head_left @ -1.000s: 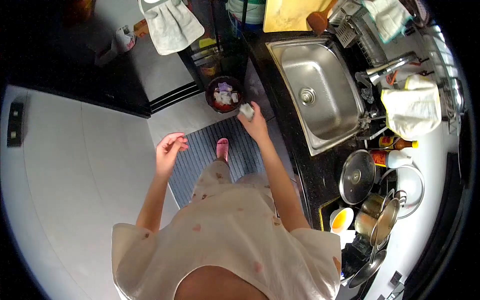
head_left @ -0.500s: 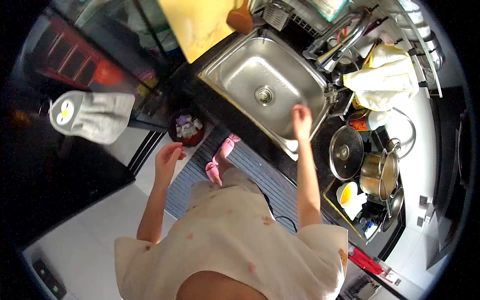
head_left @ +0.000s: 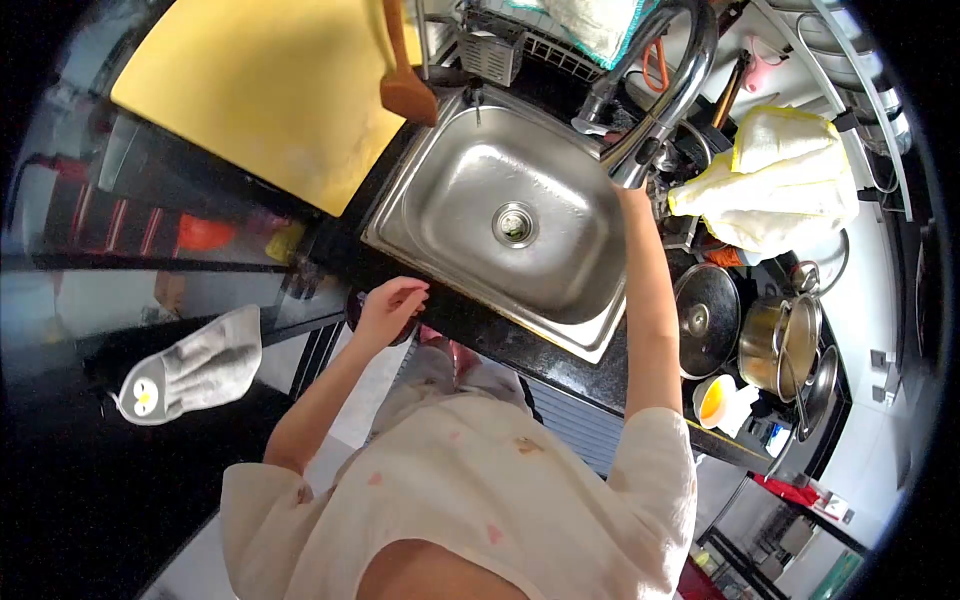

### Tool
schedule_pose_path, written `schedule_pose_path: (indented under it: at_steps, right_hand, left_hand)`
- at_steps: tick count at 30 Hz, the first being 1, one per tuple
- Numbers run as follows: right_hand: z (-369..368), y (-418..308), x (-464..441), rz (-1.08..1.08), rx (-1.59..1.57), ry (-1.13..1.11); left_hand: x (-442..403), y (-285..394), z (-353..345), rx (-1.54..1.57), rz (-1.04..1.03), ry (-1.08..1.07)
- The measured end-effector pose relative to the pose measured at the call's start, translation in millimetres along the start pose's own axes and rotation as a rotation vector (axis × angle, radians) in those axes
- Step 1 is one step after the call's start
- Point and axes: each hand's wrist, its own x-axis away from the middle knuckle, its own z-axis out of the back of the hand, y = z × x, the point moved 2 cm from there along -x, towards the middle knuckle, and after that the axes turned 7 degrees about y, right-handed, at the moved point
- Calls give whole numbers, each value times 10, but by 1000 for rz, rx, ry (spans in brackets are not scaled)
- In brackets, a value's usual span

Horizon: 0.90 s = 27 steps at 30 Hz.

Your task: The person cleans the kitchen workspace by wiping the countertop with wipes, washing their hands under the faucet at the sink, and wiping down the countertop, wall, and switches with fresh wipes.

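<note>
My right arm stretches across the sink's right side to the tap (head_left: 655,130). My right hand (head_left: 632,192) is mostly hidden behind the chrome spout, so its fingers do not show. Below the spout lies the steel sink (head_left: 440,190), with small green scraps in its drain (head_left: 515,226). At the front edge of the counter hovers my left hand (head_left: 388,312), fingers loosely bent and a little apart, holding nothing.
A yellow cutting board (head_left: 260,90) and a brown spatula (head_left: 408,95) are left of the sink. To the right stand a pot lid (head_left: 707,320), a steel pot (head_left: 765,345) and a white bowl (head_left: 712,400). A yellow-edged cloth (head_left: 780,185) hangs by the tap.
My right hand has gone from above the sink's near right side up to the tap. My left hand has moved nearer the counter edge. The view has shifted towards the sink.
</note>
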Motion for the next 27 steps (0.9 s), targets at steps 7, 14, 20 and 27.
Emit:
schedule_pose_path:
  at_steps: [7, 14, 20, 27]
  right_hand:
    - [345, -621, 233, -156, -189, 28]
    - [940, -1465, 1375, -511, -196, 115]
    - [1297, -1905, 2513, -980, -445, 268]
    - [1280, -1686, 2186, -883, -411, 265]
  left_hand:
    - [-1094, 15, -946, -98, -149, -358]
    - [-1786, 17, -2191, -96, -79, -312]
    - [-1995, -176, -2437, -625, -161, -302]
    - [-1850, -62, -2241, -695, -386, -670]
